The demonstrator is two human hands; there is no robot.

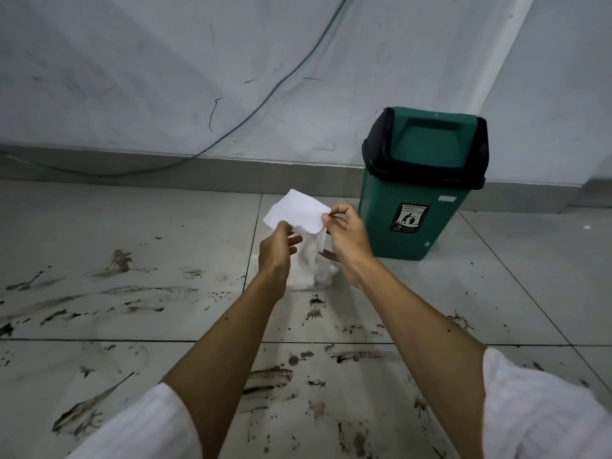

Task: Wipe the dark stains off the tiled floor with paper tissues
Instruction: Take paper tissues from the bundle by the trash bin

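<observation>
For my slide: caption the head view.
Both hands, left hand and right hand, pinch a white tissue above the stained tiled floor.

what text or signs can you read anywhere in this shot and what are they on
Black sticker on the front of the green swing-lid bin: a pictogram of a figure dropping litter into a bin; the lines of print above and below it are too blurred to read.
Small white label near the bin's upper right: no print can be made out.
Nothing else carries writing.
</observation>
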